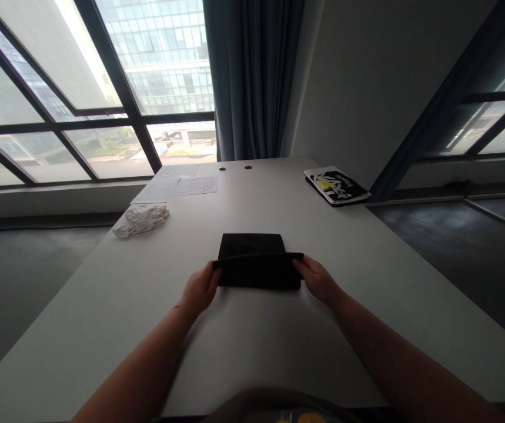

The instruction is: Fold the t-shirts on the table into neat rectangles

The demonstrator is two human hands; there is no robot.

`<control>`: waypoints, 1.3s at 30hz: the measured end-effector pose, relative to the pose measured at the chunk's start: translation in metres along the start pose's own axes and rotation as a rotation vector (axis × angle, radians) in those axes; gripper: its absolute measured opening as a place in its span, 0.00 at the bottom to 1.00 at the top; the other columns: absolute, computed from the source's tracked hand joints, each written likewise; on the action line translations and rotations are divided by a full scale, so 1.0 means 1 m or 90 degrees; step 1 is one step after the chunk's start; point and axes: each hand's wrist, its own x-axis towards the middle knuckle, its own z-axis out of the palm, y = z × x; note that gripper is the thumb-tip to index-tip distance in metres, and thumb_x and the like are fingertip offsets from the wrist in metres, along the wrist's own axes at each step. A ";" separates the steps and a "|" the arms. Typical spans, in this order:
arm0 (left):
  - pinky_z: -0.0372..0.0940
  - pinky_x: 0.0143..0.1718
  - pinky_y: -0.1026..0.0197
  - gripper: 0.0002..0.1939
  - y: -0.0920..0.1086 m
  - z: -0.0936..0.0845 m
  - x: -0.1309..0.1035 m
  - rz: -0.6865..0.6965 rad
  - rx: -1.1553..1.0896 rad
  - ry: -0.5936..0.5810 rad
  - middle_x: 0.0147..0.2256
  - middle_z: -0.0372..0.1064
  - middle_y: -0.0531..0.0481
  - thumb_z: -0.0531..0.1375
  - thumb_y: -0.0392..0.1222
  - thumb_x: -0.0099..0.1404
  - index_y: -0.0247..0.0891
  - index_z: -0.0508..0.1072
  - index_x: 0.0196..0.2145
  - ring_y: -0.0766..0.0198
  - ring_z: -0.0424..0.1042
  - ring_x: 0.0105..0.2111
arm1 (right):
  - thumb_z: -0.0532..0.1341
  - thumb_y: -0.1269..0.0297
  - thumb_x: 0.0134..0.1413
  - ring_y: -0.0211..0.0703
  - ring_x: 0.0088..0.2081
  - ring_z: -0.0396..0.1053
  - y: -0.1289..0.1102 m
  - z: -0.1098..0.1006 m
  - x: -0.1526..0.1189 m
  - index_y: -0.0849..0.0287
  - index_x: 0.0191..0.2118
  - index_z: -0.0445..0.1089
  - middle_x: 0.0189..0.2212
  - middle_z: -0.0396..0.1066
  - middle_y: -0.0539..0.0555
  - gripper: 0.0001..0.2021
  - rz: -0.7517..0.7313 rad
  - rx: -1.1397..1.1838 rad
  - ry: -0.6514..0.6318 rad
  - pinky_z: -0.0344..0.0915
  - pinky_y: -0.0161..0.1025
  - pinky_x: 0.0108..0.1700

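Observation:
A black folded piece, apparently fabric (258,274), lies in front of me on the white table (252,341). Its near part is raised into a straight fold that crosses in front of a flat black panel behind. My left hand (201,285) pinches the left end of this fold, thumb on the near side. At the opposite end, my right hand (318,278) grips the right corner the same way. Between both hands the edge is stretched nearly level. The dark surface hides its finer details, and I cannot tell exactly what kind of item it is.
A crumpled white cloth (141,220) lies at the table's left edge, with printed papers (194,185) behind it. A black, white and yellow printed package (337,185) sits at the right edge. Two round cable holes are near the far end, before a blue curtain (254,82).

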 end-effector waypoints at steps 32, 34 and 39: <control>0.70 0.54 0.55 0.17 -0.022 0.034 0.101 -0.076 0.097 -0.161 0.54 0.77 0.49 0.53 0.47 0.75 0.48 0.78 0.53 0.54 0.76 0.51 | 0.60 0.71 0.57 0.48 0.39 0.72 0.051 0.014 0.068 0.57 0.49 0.72 0.34 0.76 0.53 0.15 0.050 -0.370 0.177 0.67 0.43 0.47; 0.70 0.52 0.54 0.16 -0.023 0.030 0.098 -0.064 0.116 -0.177 0.49 0.79 0.48 0.53 0.48 0.75 0.48 0.80 0.48 0.55 0.77 0.48 | 0.59 0.72 0.56 0.48 0.43 0.73 0.052 0.012 0.070 0.56 0.50 0.75 0.38 0.78 0.54 0.17 0.005 -0.346 0.151 0.67 0.45 0.52; 0.64 0.61 0.48 0.16 0.002 0.025 0.090 0.041 0.192 -0.125 0.49 0.78 0.45 0.54 0.48 0.76 0.46 0.81 0.49 0.51 0.72 0.53 | 0.57 0.75 0.56 0.47 0.49 0.73 0.045 0.007 0.075 0.54 0.45 0.80 0.45 0.79 0.54 0.18 -0.042 -0.320 0.054 0.66 0.46 0.59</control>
